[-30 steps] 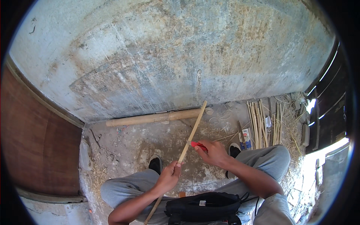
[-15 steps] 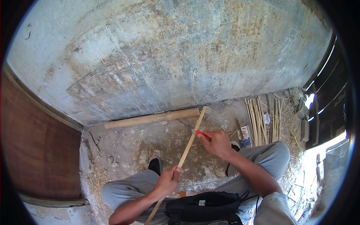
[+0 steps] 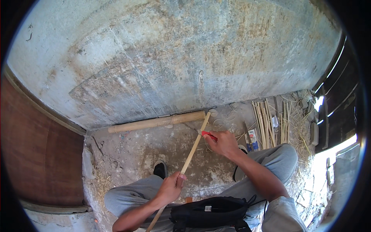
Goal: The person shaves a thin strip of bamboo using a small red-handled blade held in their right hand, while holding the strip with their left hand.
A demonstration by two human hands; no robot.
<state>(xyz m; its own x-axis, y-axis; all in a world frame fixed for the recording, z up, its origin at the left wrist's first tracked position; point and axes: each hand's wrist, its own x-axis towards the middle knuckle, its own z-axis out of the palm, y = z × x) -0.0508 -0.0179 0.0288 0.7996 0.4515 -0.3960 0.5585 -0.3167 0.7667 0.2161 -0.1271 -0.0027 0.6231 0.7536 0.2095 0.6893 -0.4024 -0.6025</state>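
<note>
A long, pale bamboo strip (image 3: 192,152) slants up from my lap toward the wall. My left hand (image 3: 171,188) is closed around its lower part, thumb on top. In my right hand (image 3: 224,142) is a knife with a red handle (image 3: 209,135). Its blade lies across the strip near the upper end, pointing left, and touches or nearly touches it. The strip's lower end passes under my left forearm and out of the picture.
A thick bamboo pole (image 3: 154,123) lies along the foot of the stained wall (image 3: 185,58). Several split bamboo sticks (image 3: 265,125) lie at right, beside a dark blade-like tool (image 3: 247,135). A black bag (image 3: 210,212) rests on my lap. A brown panel (image 3: 42,154) stands at left.
The knife has moved slightly up along the bamboo strip, its handle now lying flatter. The strip's far end has shifted a little left and down.
</note>
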